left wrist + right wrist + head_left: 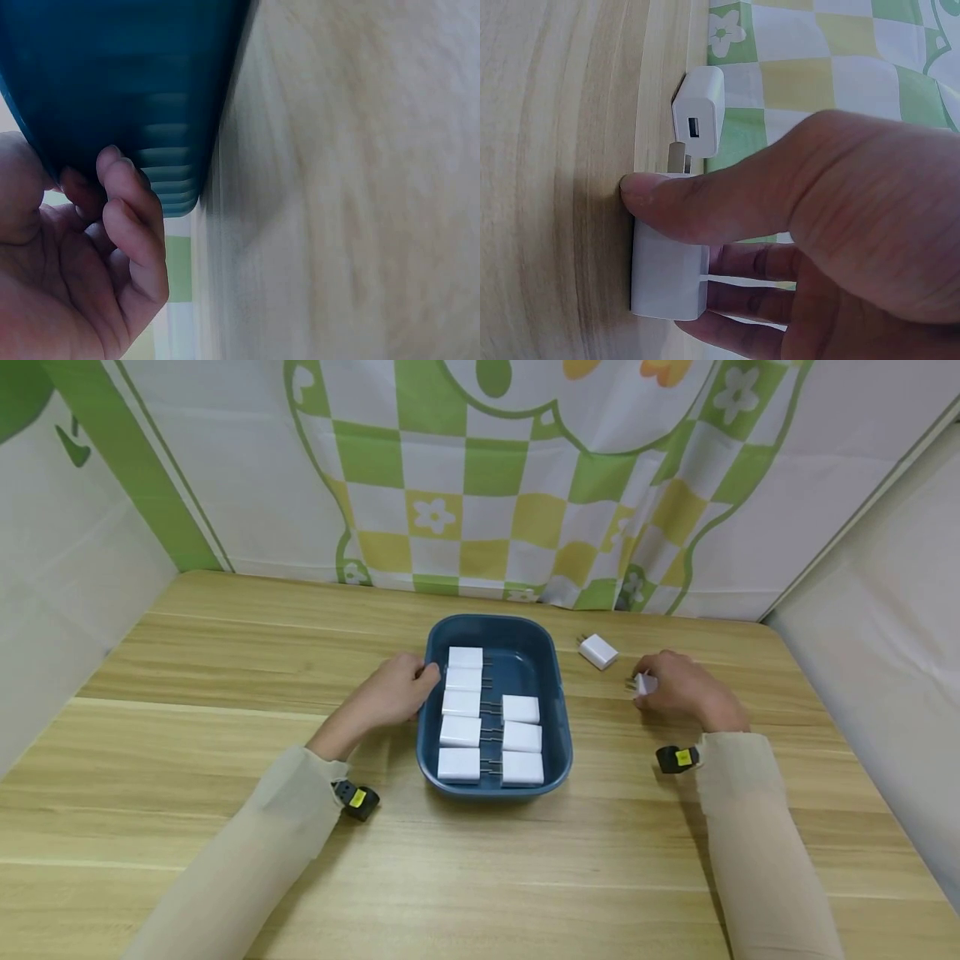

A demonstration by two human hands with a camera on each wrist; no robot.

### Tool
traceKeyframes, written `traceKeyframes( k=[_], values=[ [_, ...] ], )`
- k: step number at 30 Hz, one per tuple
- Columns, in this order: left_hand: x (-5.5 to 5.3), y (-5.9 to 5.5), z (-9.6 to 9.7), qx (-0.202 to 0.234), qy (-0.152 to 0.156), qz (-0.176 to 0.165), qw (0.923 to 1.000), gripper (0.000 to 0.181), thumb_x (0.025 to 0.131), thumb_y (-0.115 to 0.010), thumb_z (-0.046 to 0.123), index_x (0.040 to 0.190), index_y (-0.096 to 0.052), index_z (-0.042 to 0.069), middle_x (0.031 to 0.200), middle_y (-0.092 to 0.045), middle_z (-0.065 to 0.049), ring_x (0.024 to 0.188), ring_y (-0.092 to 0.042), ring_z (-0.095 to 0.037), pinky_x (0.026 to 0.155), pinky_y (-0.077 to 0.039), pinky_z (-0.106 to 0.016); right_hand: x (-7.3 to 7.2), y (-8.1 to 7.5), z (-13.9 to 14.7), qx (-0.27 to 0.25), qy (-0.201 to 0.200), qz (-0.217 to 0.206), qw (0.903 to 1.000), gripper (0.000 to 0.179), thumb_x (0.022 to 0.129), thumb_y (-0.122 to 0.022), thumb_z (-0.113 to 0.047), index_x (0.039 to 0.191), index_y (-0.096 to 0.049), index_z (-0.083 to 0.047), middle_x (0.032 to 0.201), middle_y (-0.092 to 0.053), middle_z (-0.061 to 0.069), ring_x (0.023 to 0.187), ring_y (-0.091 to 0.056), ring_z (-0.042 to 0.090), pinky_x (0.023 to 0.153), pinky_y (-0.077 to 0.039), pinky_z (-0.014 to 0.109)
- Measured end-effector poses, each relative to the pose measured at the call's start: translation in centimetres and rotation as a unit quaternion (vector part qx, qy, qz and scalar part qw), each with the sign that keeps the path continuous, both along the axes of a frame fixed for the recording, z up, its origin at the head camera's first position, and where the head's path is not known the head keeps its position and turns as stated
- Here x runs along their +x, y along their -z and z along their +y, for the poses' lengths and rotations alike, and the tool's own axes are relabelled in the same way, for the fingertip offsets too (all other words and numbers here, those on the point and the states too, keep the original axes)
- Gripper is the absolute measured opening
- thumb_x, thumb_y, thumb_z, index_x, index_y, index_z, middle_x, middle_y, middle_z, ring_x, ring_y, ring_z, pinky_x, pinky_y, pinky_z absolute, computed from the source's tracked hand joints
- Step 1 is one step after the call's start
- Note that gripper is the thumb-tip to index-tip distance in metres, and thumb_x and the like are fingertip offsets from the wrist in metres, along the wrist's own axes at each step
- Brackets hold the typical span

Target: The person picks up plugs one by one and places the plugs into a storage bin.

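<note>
A blue plastic basket (558,727) stands mid-table with several white USB chargers (460,703) in two columns, prongs facing inward. My left hand (401,687) grips the basket's left rim, thumb above and fingers curled under it; the left wrist view shows those fingers (124,184) against the ribbed outer wall. To the right of the basket, my right hand (678,687) pinches a white charger (667,274) between thumb and fingers, close over the table, metal prongs pointing left. One more loose charger (597,652) lies beyond it, its USB port showing in the right wrist view.
The wooden table (480,877) reaches back to a green, white and yellow checked curtain (495,468). White fabric walls flank it on the left and right. A small black camera (360,800) is strapped to the left wrist, another (675,759) to the right.
</note>
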State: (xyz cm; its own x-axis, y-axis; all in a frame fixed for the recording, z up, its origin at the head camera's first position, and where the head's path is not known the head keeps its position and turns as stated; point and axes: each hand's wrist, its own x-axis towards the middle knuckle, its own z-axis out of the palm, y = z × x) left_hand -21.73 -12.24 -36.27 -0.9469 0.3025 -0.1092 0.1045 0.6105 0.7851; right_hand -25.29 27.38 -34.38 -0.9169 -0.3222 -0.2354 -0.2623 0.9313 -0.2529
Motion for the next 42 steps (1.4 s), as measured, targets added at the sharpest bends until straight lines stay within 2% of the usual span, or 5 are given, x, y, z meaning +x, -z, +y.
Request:
traceKeyframes(
  k=[7, 16, 24, 28, 42],
  values=[
    [0.04, -0.09, 0.04, -0.004, -0.002, -0.002, 1.0000, 0.040, 0.108, -0.037, 0.022, 0.078, -0.056, 0.003, 0.067, -0.057, -0.007, 0.055, -0.055, -0.019, 0.052, -0.045, -0.030, 0.04, -0.06, -0.27, 0.002, -0.001, -0.001, 1.0000, 0.043, 0.089, -0.074, -0.012, 0.126, -0.062, 0.008, 0.125, -0.059, 0.030, 0.108, -0.056, 0.040, 0.089, -0.048, 0.056],
    [-0.01, -0.07, 0.01, -0.006, 0.000, 0.005, 1.0000, 0.040, 0.107, -0.037, 0.021, 0.075, -0.055, 0.004, 0.063, -0.054, -0.006, 0.052, -0.052, -0.018, 0.050, -0.043, -0.029, -0.05, -0.01, -0.25, 0.000, -0.008, 0.002, 1.0000, 0.042, 0.088, -0.074, -0.011, 0.123, -0.063, 0.009, 0.123, -0.060, 0.030, 0.108, -0.056, 0.041, 0.091, -0.047, 0.057],
    [-0.01, -0.06, -0.07, -0.010, 0.003, 0.009, 0.9999, 0.041, 0.107, -0.037, 0.021, 0.075, -0.056, 0.004, 0.062, -0.054, -0.006, 0.051, -0.051, -0.018, 0.050, -0.042, -0.029, -0.06, 0.05, -0.39, -0.002, 0.012, -0.007, 0.9999, 0.043, 0.089, -0.072, -0.011, 0.126, -0.062, 0.009, 0.127, -0.059, 0.030, 0.113, -0.055, 0.041, 0.095, -0.046, 0.058],
    [-0.06, 0.02, -0.08, -0.008, 0.006, 0.012, 0.9999, 0.041, 0.107, -0.038, 0.021, 0.075, -0.056, 0.004, 0.062, -0.055, -0.006, 0.051, -0.052, -0.018, 0.050, -0.042, -0.030, 0.04, -0.01, -0.37, -0.005, 0.009, -0.005, 0.9999, 0.043, 0.089, -0.073, -0.011, 0.125, -0.062, 0.010, 0.125, -0.060, 0.030, 0.109, -0.056, 0.040, 0.091, -0.048, 0.056],
    [-0.16, 0.08, -0.11, -0.007, 0.008, 0.013, 0.9999, 0.041, 0.107, -0.038, 0.021, 0.074, -0.055, 0.005, 0.062, -0.054, -0.006, 0.051, -0.051, -0.018, 0.050, -0.042, -0.030, 0.16, -0.14, -0.09, -0.004, -0.009, 0.014, 0.9999, 0.040, 0.087, -0.074, -0.011, 0.119, -0.065, 0.010, 0.118, -0.062, 0.028, 0.109, -0.057, 0.041, 0.093, -0.047, 0.057]
  ],
)
